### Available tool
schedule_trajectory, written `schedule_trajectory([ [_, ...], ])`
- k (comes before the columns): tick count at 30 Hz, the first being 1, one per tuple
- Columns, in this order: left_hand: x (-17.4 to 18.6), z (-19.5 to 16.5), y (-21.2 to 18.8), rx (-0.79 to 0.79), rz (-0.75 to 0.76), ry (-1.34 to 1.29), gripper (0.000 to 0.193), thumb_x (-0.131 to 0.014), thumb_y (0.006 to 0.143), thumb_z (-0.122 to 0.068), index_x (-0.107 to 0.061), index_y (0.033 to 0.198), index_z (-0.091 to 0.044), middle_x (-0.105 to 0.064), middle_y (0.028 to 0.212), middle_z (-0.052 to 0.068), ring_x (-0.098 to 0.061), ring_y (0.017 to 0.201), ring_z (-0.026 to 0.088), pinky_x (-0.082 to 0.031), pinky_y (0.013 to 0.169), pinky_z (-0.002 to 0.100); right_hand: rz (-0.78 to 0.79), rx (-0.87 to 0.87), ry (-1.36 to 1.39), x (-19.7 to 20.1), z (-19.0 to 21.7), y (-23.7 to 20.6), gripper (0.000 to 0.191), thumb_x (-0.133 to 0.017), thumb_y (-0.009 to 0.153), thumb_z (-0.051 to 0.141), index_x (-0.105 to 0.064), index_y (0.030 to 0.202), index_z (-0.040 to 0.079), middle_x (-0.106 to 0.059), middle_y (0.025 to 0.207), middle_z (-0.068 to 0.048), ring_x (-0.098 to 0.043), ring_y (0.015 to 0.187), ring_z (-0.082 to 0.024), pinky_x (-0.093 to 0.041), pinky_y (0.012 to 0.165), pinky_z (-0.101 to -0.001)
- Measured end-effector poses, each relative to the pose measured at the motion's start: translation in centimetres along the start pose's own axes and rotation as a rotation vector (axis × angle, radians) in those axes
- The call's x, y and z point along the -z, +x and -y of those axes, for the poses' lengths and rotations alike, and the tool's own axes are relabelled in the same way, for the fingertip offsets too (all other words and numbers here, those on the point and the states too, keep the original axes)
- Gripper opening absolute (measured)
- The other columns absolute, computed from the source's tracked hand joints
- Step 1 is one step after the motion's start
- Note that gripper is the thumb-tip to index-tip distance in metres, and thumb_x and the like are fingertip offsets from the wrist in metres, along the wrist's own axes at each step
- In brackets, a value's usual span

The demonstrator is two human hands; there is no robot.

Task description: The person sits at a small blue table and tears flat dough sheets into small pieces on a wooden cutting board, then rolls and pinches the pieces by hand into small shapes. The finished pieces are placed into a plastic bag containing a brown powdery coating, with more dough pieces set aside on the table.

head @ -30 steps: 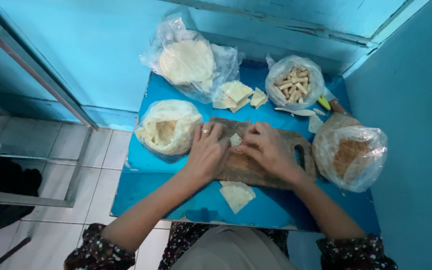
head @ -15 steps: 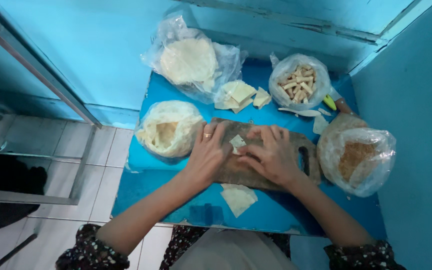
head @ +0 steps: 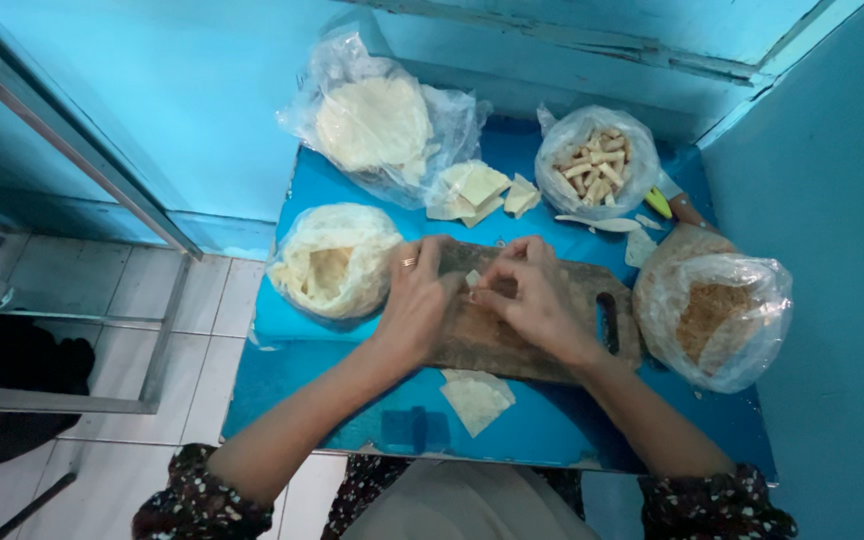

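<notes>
I see my left hand (head: 414,300) and right hand (head: 532,295) meeting over the worn wooden cutting board (head: 512,340), fingertips pinched together on a small pale pastry piece (head: 472,279) that sits on the board between them. The board lies on a glossy blue table (head: 352,400). Crinkled clear bags hold thin round wrappers (head: 372,125), finished rolls (head: 592,165) and brown crumbly filling (head: 712,315).

Centre frame: left hand (head: 414,305) and right hand (head: 532,300) pinch pale dough piece (head: 472,279) over wooden board (head: 572,340), blue tabletop (head: 552,425)
</notes>
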State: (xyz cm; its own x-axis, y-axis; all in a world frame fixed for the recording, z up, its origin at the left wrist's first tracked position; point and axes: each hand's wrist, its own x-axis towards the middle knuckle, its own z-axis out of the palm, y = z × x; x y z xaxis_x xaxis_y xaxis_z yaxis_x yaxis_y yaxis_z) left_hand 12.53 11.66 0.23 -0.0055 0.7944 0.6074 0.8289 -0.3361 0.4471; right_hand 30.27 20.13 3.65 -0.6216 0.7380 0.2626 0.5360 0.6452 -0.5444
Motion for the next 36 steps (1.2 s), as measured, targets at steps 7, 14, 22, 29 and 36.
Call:
schedule_trajectory([
  [7,-0.1,0.4,0.7,0.033,0.077,-0.027,0.009,-0.070,0.078,-0.008,-0.071,0.086,-0.006,-0.055,0.127,0.018,-0.049,0.118,0.041,-0.040,0.102,0.052,-0.093,0.251,-0.228,0.9,1.7,-2.0,0.014,-0.083,0.080,0.024,-0.079,0.093,0.020,-0.057,0.110,-0.005,-0.053,0.101,-0.027,-0.042,0.087,-0.0448],
  [14,0.5,0.1,0.6,-0.017,-0.010,-0.106,0.019,-0.069,0.075,-0.007,-0.072,0.093,-0.004,-0.053,0.132,0.021,-0.046,0.117,0.043,-0.041,0.100,0.050,-0.111,0.137,-0.157,-0.1,0.6,-1.4,0.014,-0.083,0.080,0.025,-0.078,0.091,0.018,-0.058,0.113,-0.005,-0.054,0.109,-0.029,-0.042,0.088,-0.0473],
  [22,-0.6,0.2,1.1,0.036,0.034,-0.045,0.018,-0.073,0.078,-0.009,-0.073,0.096,-0.004,-0.055,0.132,0.018,-0.049,0.118,0.042,-0.040,0.102,0.051,-0.132,0.083,0.003,0.5,0.2,-1.0,0.023,-0.083,0.078,0.027,-0.078,0.099,0.019,-0.055,0.115,-0.006,-0.053,0.110,-0.029,-0.045,0.092,-0.0440],
  [29,-1.7,0.3,1.4,0.139,-0.132,-0.128,0.021,-0.077,0.073,-0.005,-0.072,0.093,-0.003,-0.053,0.131,0.025,-0.048,0.115,0.046,-0.042,0.096,0.051,-0.094,0.106,-0.265,1.0,1.8,-0.6,0.013,-0.075,0.085,0.027,-0.073,0.093,0.017,-0.056,0.118,-0.007,-0.054,0.111,-0.029,-0.041,0.091,-0.0483],
  [36,-1.4,-0.4,1.8,0.097,-0.230,-0.129,0.043,-0.070,0.086,0.003,-0.065,0.127,-0.006,-0.045,0.147,0.025,-0.052,0.121,0.045,-0.048,0.101,0.046,-0.248,0.208,-0.510,-0.6,1.9,1.6,0.013,-0.067,0.090,0.024,-0.067,0.097,0.013,-0.055,0.115,-0.010,-0.052,0.112,-0.031,-0.035,0.091,-0.0521],
])
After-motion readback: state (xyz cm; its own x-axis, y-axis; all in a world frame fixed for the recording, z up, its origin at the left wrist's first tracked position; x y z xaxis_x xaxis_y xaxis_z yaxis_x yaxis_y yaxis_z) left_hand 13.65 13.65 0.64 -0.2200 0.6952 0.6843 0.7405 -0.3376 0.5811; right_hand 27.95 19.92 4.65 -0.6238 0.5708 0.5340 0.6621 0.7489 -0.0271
